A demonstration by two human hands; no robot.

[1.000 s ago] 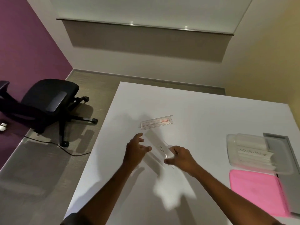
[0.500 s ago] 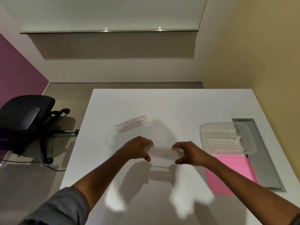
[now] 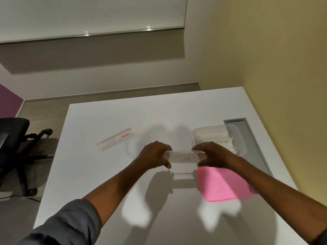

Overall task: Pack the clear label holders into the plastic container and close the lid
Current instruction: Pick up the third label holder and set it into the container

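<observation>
A clear label holder with a card reading "DOG" (image 3: 184,157) is lifted above the white table (image 3: 109,174). My left hand (image 3: 154,154) grips its left end and my right hand (image 3: 210,154) grips its right end. Just behind my right hand stands the open clear plastic container (image 3: 235,133), with several label holders stacked inside; its near part is hidden by my hand. A second clear label holder with a red sticker (image 3: 115,139) lies on the table to the left. The pink lid (image 3: 224,184) lies flat under my right forearm.
A grey cable tray (image 3: 254,145) runs along the table's right side by the yellow wall. A black office chair (image 3: 12,138) stands on the floor to the left of the table.
Both hands have raised the "DOG" holder off the table and carried it right, toward the container. The camera has swung to the right as well.
</observation>
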